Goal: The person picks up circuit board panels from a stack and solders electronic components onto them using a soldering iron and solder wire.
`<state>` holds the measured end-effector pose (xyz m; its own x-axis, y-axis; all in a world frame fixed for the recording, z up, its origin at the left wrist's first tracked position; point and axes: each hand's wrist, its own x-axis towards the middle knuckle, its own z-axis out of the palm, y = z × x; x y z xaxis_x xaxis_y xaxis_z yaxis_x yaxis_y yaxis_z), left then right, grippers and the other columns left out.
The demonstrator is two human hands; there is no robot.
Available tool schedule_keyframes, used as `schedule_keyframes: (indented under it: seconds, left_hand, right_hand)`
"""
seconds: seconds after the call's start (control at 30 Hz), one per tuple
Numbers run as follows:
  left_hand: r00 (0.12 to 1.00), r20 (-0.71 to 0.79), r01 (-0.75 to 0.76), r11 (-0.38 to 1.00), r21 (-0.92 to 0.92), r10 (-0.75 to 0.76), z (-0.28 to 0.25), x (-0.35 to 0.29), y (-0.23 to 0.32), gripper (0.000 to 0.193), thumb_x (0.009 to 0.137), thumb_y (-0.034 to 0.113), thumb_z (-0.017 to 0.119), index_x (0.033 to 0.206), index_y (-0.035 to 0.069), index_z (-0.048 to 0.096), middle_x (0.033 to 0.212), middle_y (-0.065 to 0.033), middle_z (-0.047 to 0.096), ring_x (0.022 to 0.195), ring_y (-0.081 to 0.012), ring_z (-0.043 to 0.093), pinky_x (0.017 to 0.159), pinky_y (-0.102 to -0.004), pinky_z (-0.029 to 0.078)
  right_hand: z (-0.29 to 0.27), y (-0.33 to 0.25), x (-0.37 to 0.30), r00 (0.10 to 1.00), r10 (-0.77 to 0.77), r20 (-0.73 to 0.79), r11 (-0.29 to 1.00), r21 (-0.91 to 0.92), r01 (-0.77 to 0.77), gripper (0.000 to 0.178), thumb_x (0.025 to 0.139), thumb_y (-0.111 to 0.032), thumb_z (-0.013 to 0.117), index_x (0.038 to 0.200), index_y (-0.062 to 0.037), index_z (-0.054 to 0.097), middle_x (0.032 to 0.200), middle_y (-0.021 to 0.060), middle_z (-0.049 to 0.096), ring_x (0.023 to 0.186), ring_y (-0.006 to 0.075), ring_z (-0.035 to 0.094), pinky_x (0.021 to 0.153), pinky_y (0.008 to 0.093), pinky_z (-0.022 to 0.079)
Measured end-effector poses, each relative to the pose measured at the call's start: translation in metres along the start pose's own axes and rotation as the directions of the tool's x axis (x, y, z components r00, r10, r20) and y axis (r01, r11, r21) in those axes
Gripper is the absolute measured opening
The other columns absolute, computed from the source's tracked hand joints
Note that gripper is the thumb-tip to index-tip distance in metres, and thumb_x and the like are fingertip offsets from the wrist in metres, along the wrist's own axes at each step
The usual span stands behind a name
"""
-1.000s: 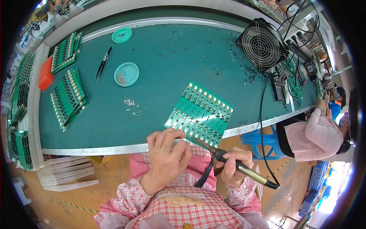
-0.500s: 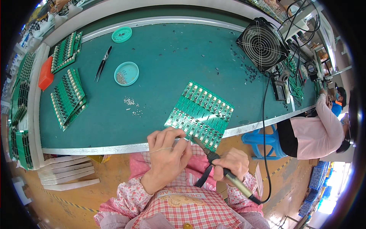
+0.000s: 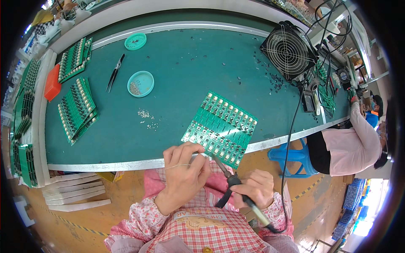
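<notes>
A green circuit board (image 3: 220,126) with rows of white and black components lies at the table's front edge, its near corner jutting over it. My right hand (image 3: 255,187) grips a soldering iron (image 3: 236,184) by its dark handle, the tip meeting the board's near left edge. Closed beside that edge, my left hand (image 3: 184,168) pinches a thin solder wire (image 3: 179,165), which runs back across the fingers. My left fingertips are by the iron's tip and partly hide the board's corner. The iron's cable (image 3: 289,162) loops up toward the right.
Stacked boards (image 3: 78,110) and tweezers (image 3: 114,72) lie at the left, near a turquoise dish (image 3: 141,83) and scattered small parts (image 3: 145,114). A black fan (image 3: 287,51) stands back right, beside a soldering iron stand (image 3: 310,99). A co-worker (image 3: 352,145) sits at the right near a blue stool (image 3: 292,159).
My right hand and the iron have shifted slightly down and left, and the iron's cable has swung left. My left hand stays nearly in place.
</notes>
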<state>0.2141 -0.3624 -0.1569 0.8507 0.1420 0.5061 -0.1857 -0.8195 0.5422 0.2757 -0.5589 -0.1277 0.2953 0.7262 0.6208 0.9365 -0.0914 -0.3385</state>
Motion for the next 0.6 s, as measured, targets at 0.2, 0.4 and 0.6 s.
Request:
schedule_keyframes:
  seconds: [0.2, 0.4, 0.6]
  left_hand:
    - [1.000, 0.003, 0.003, 1.000, -0.014, -0.003, -0.001, 0.000, 0.002, 0.012, 0.072, 0.003, 0.069, 0.077, 0.006, 0.058, 0.098, -0.0044, 0.059, 0.095, -0.0241, 0.058, 0.082, -0.0401, 0.036]
    - [1.000, 0.004, 0.012, 1.000, 0.020, -0.012, 0.002, 0.001, 0.004, 0.014, 0.072, 0.004, 0.070, 0.076, 0.006, 0.056, 0.098, -0.0049, 0.058, 0.095, -0.0250, 0.056, 0.083, -0.0410, 0.036]
    - [1.000, -0.003, 0.007, 0.999, 0.044, -0.007, 0.004, 0.003, 0.004, 0.016, 0.072, 0.003, 0.070, 0.077, 0.006, 0.056, 0.098, -0.0049, 0.058, 0.096, -0.0253, 0.055, 0.082, -0.0409, 0.036]
  right_hand:
    - [-0.005, -0.004, -0.004, 0.952, 0.216, -0.216, 0.964, 0.199, -0.173, 0.022, 0.071, 0.002, 0.066, 0.091, -0.0029, 0.057, 0.058, 0.0047, 0.059, 0.047, 0.0197, 0.057, 0.046, 0.0291, 0.046]
    - [0.006, -0.004, 0.002, 0.944, 0.209, -0.257, 0.972, 0.159, -0.172, 0.026, 0.069, 0.005, 0.068, 0.092, -0.0032, 0.058, 0.059, 0.0054, 0.059, 0.047, 0.0201, 0.057, 0.046, 0.0290, 0.045]
    - [0.008, -0.002, 0.007, 0.961, 0.183, -0.206, 0.979, 0.125, -0.160, 0.027, 0.067, 0.004, 0.069, 0.091, -0.0033, 0.060, 0.058, 0.0037, 0.057, 0.047, 0.0181, 0.056, 0.045, 0.0279, 0.044]
